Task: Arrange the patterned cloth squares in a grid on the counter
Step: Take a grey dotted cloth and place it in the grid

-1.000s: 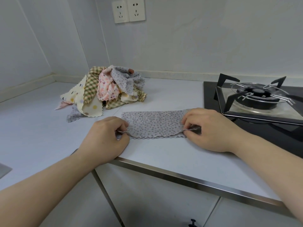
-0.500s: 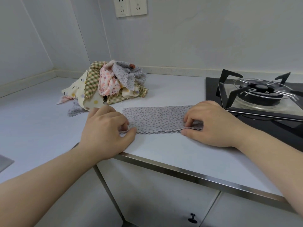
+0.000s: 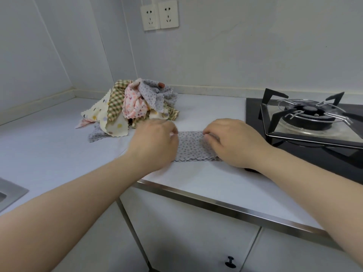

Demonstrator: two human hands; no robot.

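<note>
My two grips meet on one grey dotted cloth [image 3: 191, 146], which lies flat on the white counter [image 3: 49, 138] just left of the stove [image 3: 306, 118], near the counter's front edge. The cloth shows as a short band with a wavy cut hem along its near side, and only its middle stretch is uncovered.

My right grip [image 3: 233, 144] covers the cloth end nearest the stove. Its fingers are curled and the tips pinch the cloth's far edge, while the heel of the hand rests at the near hem. My left grip [image 3: 155, 142] sits on the end farther from the stove. It is blurred, with the fingers curled down and closed on the cloth's far corner. The bare cloth lies between the two grips, touching both.

The pile [image 3: 133, 107] of other cloths is heaped farther left of the stove and closer to the wall. It holds a green-and-tan check, a pink floral, a cream piece with coloured dots and more grey dotted pieces. It is just beyond my left grip and I cannot tell whether they touch.

Two white sockets [image 3: 160, 15] sit on the wall above and left of the stove. A sink [image 3: 9, 193] corner shows far to the stove's left. A dark knob [image 3: 230, 262] is on the cupboard below.
</note>
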